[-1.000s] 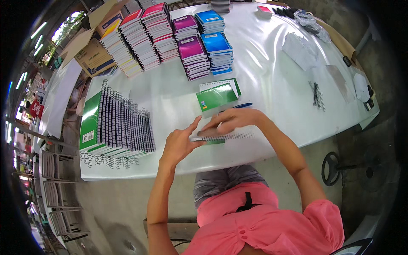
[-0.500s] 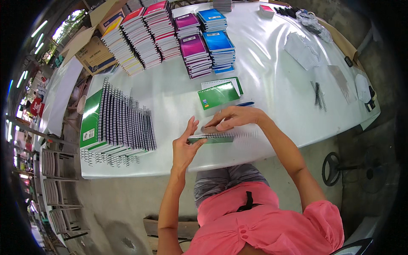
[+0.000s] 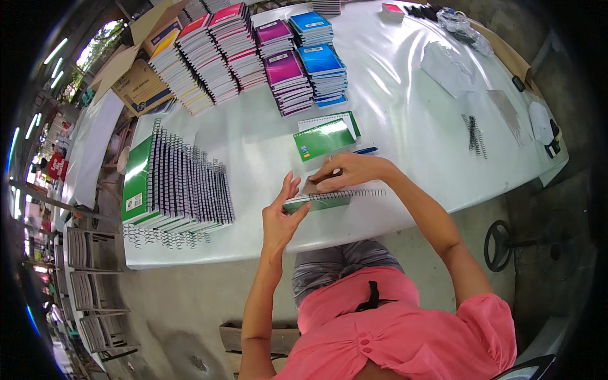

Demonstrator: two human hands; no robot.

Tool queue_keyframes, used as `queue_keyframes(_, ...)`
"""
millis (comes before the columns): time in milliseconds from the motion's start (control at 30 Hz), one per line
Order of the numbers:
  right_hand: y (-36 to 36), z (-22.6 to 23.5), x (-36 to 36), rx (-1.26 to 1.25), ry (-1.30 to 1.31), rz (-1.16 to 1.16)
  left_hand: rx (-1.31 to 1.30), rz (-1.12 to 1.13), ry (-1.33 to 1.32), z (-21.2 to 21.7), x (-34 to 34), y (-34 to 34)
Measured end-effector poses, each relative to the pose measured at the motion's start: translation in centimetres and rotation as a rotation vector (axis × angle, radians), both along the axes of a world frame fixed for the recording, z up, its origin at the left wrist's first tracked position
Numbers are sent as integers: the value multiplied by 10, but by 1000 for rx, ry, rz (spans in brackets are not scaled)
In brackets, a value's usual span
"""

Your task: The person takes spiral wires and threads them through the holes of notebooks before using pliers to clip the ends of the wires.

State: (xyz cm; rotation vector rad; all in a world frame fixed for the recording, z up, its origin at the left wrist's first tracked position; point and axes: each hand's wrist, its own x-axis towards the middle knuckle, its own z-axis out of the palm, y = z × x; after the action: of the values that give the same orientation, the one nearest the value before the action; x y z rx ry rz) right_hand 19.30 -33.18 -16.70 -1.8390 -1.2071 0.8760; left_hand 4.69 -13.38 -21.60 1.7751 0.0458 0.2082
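Observation:
A green notebook (image 3: 332, 204) stands on edge near the table's front, its spine upward. My left hand (image 3: 279, 218) grips its left end between thumb and fingers. A dark spiral wire coil (image 3: 367, 192) runs along the spine and sticks out past the right end. My right hand (image 3: 354, 170) pinches a small flat brownish piece (image 3: 310, 186) against the far side of the spine; its material I cannot make out. Just beyond lie a green notebook cover (image 3: 324, 140) with punched white sheets and a blue pen (image 3: 365, 151), partly behind my right hand.
At left stands a row of green notebooks (image 3: 140, 177) with coils poking out at both ends. Tall stacks of red notebooks (image 3: 231, 38), purple notebooks (image 3: 285, 69) and blue notebooks (image 3: 322, 60) fill the back. Loose coils (image 3: 474, 136) and a clear flat strip (image 3: 505, 114) lie at right.
My right hand has shifted slightly left and up with the brownish piece, which now shows more. The protruding coil, blurred before, looks sharp. My left hand keeps its grip.

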Motion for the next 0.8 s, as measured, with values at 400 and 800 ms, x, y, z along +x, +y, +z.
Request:
queue_keyframes(400, -10, -1, -18, 23, -491, -219, -63, -32, 30, -13, -4, 0)
queue_keyframes(800, 14, -18, -77, 311, -921, -348, -96, -96, 195, -5, -8, -1)
